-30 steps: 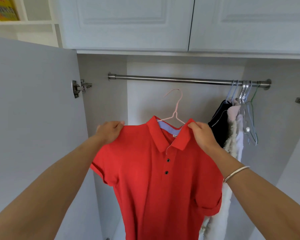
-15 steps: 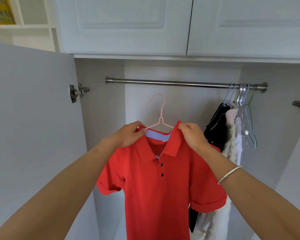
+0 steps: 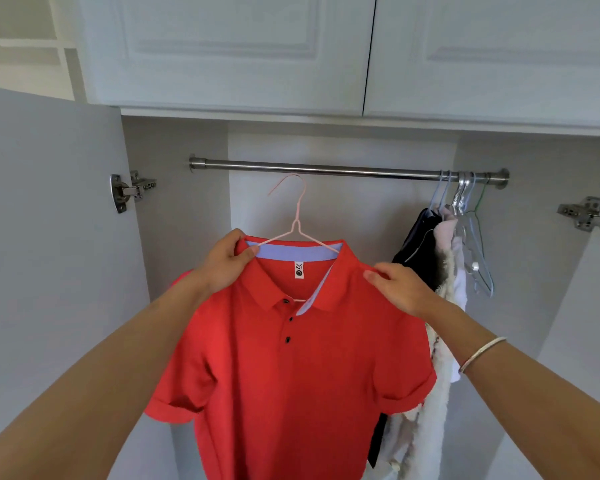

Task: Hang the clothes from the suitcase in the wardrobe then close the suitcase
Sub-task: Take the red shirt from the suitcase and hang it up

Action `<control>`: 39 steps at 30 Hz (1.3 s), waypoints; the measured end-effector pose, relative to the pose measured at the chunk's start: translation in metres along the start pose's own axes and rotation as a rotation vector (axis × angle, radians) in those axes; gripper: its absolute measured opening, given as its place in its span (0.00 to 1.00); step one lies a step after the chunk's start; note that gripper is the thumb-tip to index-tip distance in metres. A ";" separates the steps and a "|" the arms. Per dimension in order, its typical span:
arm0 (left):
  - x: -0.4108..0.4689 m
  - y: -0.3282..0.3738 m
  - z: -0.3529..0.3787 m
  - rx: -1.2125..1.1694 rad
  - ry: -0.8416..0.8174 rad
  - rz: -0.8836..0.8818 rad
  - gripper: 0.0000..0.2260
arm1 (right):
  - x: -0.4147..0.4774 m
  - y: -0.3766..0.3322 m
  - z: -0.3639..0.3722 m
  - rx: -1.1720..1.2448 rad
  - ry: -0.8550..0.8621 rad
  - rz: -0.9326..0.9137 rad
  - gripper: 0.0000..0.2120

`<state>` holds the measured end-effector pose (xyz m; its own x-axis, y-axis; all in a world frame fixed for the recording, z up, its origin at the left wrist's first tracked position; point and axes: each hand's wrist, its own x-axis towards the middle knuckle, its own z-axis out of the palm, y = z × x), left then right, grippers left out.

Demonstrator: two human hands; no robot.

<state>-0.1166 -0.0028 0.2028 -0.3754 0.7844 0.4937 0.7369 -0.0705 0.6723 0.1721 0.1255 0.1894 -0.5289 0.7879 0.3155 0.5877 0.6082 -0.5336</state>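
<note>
Hanging red polo shirt: our left grip pinches collar, right grip pinches shoulder; next we should hook pink wire hanger over steel rail.

One red polo, one pink hanger, one rail — two hands, two hinges, three buttons.

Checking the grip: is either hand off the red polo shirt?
No: on the red polo shirt, the left hand pinches the collar, the right hand the shoulder.
</note>
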 end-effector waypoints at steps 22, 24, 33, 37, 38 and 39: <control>0.040 0.093 0.128 -0.528 -0.575 -0.130 0.17 | 0.020 -0.037 0.016 0.675 0.180 0.388 0.17; 0.050 0.103 0.138 -0.575 -0.570 -0.122 0.14 | 0.027 -0.031 0.006 0.746 0.181 0.365 0.17; 0.107 0.146 0.178 -0.644 -0.559 -0.169 0.16 | 0.082 -0.004 -0.042 0.683 0.191 0.326 0.18; 0.122 0.150 0.192 -0.659 -0.569 -0.211 0.15 | 0.099 0.017 -0.049 0.653 0.174 0.329 0.18; 0.125 0.150 0.195 -0.650 -0.569 -0.217 0.15 | 0.102 0.022 -0.048 0.645 0.162 0.335 0.19; 0.128 0.148 0.198 -0.636 -0.569 -0.222 0.15 | 0.103 0.025 -0.047 0.630 0.150 0.341 0.19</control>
<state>0.0563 0.2095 0.2565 -0.0106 0.9968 0.0796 0.1644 -0.0768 0.9834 0.1613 0.2265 0.2455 -0.2633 0.9558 0.1307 0.2173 0.1908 -0.9573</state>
